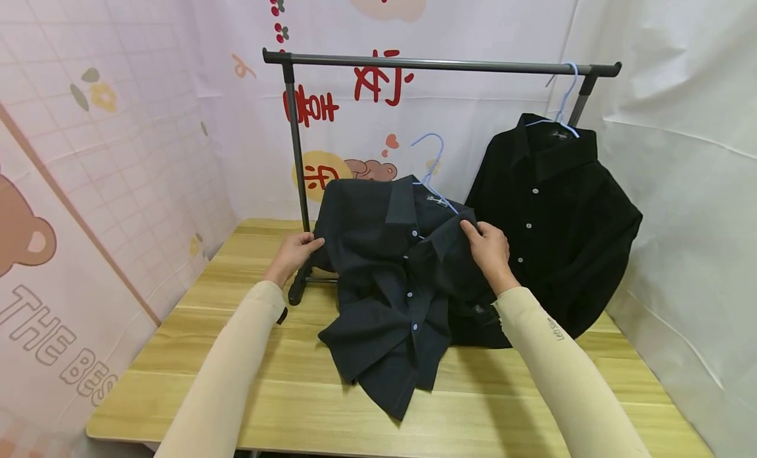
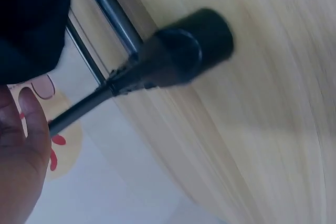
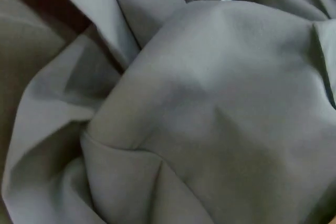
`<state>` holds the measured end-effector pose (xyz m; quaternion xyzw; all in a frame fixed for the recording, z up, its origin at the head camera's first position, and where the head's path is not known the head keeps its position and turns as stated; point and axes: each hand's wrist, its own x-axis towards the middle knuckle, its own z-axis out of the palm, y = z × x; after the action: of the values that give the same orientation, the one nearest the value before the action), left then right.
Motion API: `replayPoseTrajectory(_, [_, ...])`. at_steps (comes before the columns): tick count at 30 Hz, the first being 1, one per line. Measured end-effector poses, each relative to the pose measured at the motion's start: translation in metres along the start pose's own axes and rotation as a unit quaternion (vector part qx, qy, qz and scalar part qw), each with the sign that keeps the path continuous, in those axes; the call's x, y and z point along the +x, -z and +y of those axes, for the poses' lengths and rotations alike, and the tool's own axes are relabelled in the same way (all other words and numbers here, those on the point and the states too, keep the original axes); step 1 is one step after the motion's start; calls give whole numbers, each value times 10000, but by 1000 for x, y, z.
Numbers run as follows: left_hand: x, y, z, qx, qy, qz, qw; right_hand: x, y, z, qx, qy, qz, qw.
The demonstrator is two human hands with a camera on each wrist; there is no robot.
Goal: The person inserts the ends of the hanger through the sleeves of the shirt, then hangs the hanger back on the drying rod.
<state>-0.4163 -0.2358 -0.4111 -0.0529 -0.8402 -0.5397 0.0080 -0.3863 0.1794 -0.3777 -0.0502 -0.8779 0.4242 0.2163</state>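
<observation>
Meanwhile, both my hands, left (image 1: 294, 250) and right (image 1: 488, 245), grip a hangered shirt (image 1: 395, 274) mid-bench (image 1: 284, 405); another shirt (image 1: 556, 215) already hangs on the rail (image 1: 437, 64).

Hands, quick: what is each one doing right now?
Left hand: grips the left edge of the dark shirt.
Right hand: pinches the same shirt's right shoulder.

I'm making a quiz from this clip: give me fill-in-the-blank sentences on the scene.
1. The black buttoned shirt hangs from the grey metal rail on a ____ hanger.
2. Both hands, left hand and right hand, hold the dark navy ____.
3. The rack stands on a ____ table.

Missing: blue; shirt; wooden
</observation>
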Motion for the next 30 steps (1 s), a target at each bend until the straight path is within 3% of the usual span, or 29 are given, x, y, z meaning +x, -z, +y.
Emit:
replayPoseTrajectory(5, [2,-5,4,-149,-265,61,9995,4,6,1,-132,-369,227,9990])
replayPoseTrajectory(11, [2,-10,22,-964,-507,295,9936,5,9,2,-223,-635,352,9971])
replayPoseTrajectory(15, [-6,-19,32,-1028,-454,-155,9935,2,7,1,-229,-681,332,9969])
replayPoseTrajectory(18, [-12,-30,26,-508,-281,-832,9948,1,4,0,-246,-675,291,9970])
replayPoseTrajectory(22, [-28,-52,12,277,-7,-1753,9841,-1,4,0,-290,-707,249,9968])
replayPoseTrajectory(25, [-48,-72,7,894,-51,-2239,9705,-2,4,-1,-245,-811,113,9963])
replayPoseTrajectory(27, [-63,-88,4,1433,-179,-2379,9605,-2,5,-2,-133,-874,-9,9961])
replayPoseTrajectory(30, [-82,-108,1,2401,-552,-2589,9340,-2,6,-4,107,-902,-213,9956])
